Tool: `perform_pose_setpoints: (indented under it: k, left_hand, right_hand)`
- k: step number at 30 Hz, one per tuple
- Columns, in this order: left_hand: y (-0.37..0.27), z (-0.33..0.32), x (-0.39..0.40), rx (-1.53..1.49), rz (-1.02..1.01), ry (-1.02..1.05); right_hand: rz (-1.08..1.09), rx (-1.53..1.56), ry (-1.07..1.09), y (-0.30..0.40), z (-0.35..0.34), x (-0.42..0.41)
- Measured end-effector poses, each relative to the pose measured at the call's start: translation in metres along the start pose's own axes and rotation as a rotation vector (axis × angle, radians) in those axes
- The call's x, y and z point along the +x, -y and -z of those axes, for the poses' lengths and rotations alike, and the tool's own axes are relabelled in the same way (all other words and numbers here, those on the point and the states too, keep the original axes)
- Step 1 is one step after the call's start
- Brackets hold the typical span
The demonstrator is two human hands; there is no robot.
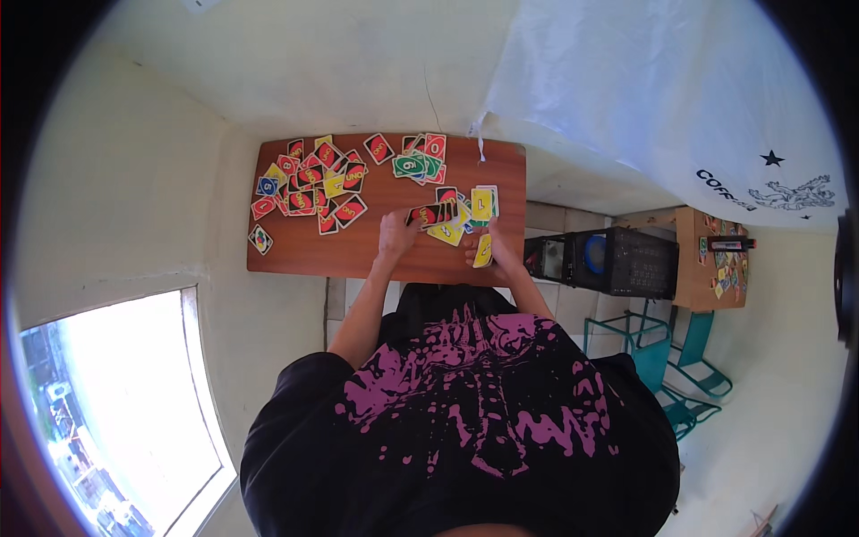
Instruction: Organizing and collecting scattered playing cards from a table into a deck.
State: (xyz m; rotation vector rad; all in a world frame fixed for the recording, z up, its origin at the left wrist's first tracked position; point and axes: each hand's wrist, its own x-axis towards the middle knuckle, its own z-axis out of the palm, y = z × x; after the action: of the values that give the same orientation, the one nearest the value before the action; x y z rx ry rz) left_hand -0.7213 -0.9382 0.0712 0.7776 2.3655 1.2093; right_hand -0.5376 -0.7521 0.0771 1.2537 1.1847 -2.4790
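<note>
My left hand (397, 235) grips a small fan of UNO cards (431, 215), backs up, over the front middle of the brown wooden table (376, 257). In my right hand (500, 245) is a yellow UNO card (482, 251), near the table's front right. Just beyond that hand, a yellow number 1 card (481, 204) tops a small pile. More yellow cards (446, 233) lie between my hands, partly hidden. A pile with green and red cards (410, 164) sits at the back. Many scattered UNO cards (311, 177), some face down, cover the table's left part.
Right of the table stands a black speaker-like cabinet (641, 263). Past it is another table (691, 268) with cards and a dark cylindrical object (730, 244). Green metal chairs (651, 362) stand at the lower right. A white curtain (604, 87) hangs behind; a wall borders the table's left.
</note>
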Motion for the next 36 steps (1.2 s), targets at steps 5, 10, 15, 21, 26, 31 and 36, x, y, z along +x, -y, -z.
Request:
perform_pose_setpoints:
  k: [5, 10, 15, 21, 26, 31, 36]
  left_hand:
    - [-0.055, 0.014, 0.0, -0.1, -0.045, -0.079]
    - [-0.111, 0.014, -0.012, -0.175, -0.115, 0.082]
    - [-0.13, 0.011, -0.026, 0.0, -0.512, -0.041]
    - [-0.164, 0.024, -0.035, -0.055, -0.496, -0.073]
    - [-0.181, 0.02, -0.028, -0.038, -0.425, -0.147]
    - [-0.192, -0.01, -0.023, 0.155, -0.599, -0.033]
    - [-0.209, -0.02, -0.034, 0.162, -0.569, 0.064]
  right_hand:
    - [0.049, 0.022, 0.078, 0.029, -0.021, 0.001]
    - [0.163, 0.205, 0.215, 0.054, -0.035, 0.007]
    - [0.25, 0.335, 0.27, 0.07, -0.026, 0.013]
    - [0.345, 0.373, 0.333, 0.08, 0.005, 0.018]
    - [0.275, 0.424, 0.386, 0.092, -0.006, -0.012]
    - [0.299, 0.397, 0.478, 0.095, -0.012, -0.024]
    - [0.342, 0.27, 0.442, 0.097, 0.008, -0.017]
